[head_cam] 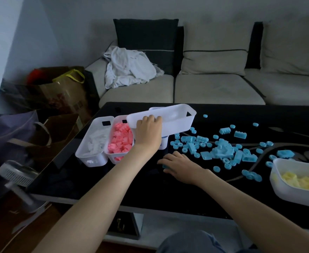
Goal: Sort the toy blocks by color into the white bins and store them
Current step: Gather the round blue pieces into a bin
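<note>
L hand (148,130) fingers curl over rim of empty white plastic bin (170,121), tilted, long axis left-right; R hand (182,167) fingers pressed on blue block (165,166) on glossy tabletop (131,183)

Empty bin (170,123) tilted, lifted off table; blue blocks (221,150) scattered; white (95,141), pink (121,141), yellow (301,181) blocks binned.
</note>
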